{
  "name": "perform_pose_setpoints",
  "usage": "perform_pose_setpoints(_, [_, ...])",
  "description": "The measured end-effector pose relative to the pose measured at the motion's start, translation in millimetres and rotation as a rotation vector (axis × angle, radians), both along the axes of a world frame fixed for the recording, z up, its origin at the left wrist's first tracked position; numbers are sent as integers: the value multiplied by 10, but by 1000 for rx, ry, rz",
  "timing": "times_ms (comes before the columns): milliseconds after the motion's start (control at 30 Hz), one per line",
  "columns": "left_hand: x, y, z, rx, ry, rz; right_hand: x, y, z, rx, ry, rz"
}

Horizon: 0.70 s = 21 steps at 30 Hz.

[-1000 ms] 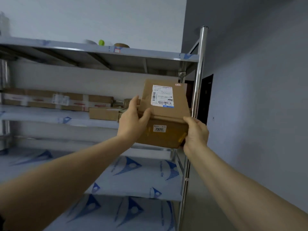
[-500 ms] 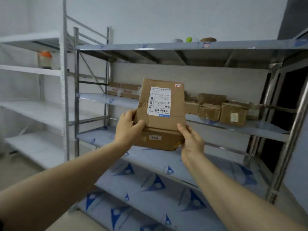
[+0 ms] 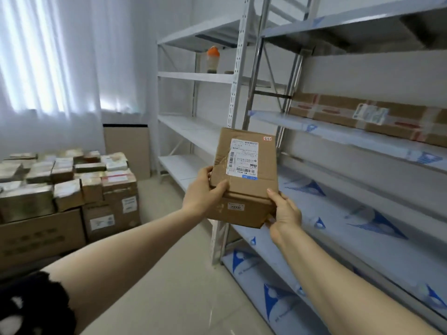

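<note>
Swung left since half a second ago, my view pushes the grey metal shelving rack (image 3: 343, 139) to the right, its far end cut off, and brings in a floor stack of brown cardboard cartons (image 3: 67, 189). Print on the label is too blurred to read. I hold the brown cardboard parcel with a white shipping label (image 3: 244, 189) in the air before the rack, between both hands. My left hand (image 3: 203, 194) curls round its left edge, and my right hand (image 3: 286, 213) grips the lower right corner, fingers hidden beneath.

Cool daylight pours through a sheer curtain (image 3: 48, 56) at left, blowing out its folds and glazing the floor (image 3: 188, 286). The box (image 3: 244, 184) is sharp at centre; wide-angle distortion bends the shelf uprights (image 3: 238, 68), and parcels (image 3: 362, 114) at right blur.
</note>
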<state>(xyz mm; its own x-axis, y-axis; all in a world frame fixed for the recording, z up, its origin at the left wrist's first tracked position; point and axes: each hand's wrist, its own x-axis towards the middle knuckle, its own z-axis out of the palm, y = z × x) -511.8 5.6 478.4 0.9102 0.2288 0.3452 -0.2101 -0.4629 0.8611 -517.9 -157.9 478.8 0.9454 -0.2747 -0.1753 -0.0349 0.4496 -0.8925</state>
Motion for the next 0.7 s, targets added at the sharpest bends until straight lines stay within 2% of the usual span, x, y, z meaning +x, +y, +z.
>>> perform_pose_setpoints(300, [1204, 876, -426, -11, 138, 121, 1409, 833, -387, 17, 108, 175])
perform_pose_setpoints(700, [3580, 1523, -610, 28, 225, 268, 4112, 1494, -609, 47, 186, 396])
